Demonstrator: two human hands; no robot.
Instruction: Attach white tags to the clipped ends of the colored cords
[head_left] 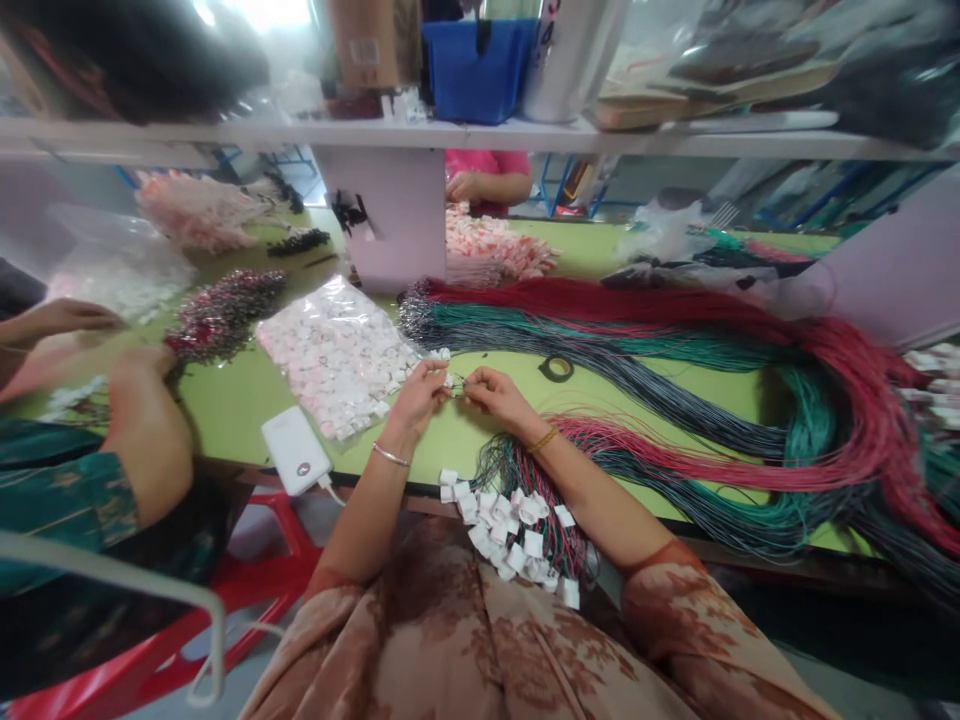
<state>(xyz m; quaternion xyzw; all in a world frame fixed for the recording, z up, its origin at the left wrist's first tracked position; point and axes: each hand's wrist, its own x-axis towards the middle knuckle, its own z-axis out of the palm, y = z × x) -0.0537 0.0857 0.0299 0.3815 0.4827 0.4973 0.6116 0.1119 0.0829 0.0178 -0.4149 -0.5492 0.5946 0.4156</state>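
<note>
My left hand [421, 398] pinches a small white connector [449, 380] near the middle of the green table. Close beside it, my right hand [491, 392] has its fingers pressed together on the dark end of a thin wire, almost touching the connector. Left of my hands lies a clear plastic bag [330, 350] full of white connectors. Below my right forearm, a bunch of wires with white connectors [517, 535] hangs over the table edge. Long bundles of red wires [637, 300], green wires [675, 345] and dark grey wires [622, 370] stretch off to the right.
A roll of black tape [556, 369] lies right of my hands. A white power bank [295, 452] with a cable sits at the front edge. Co-workers' arms [150, 420] show at left, another person's hand [466, 187] across. A shelf [480, 135] with a blue bin [480, 70] spans above.
</note>
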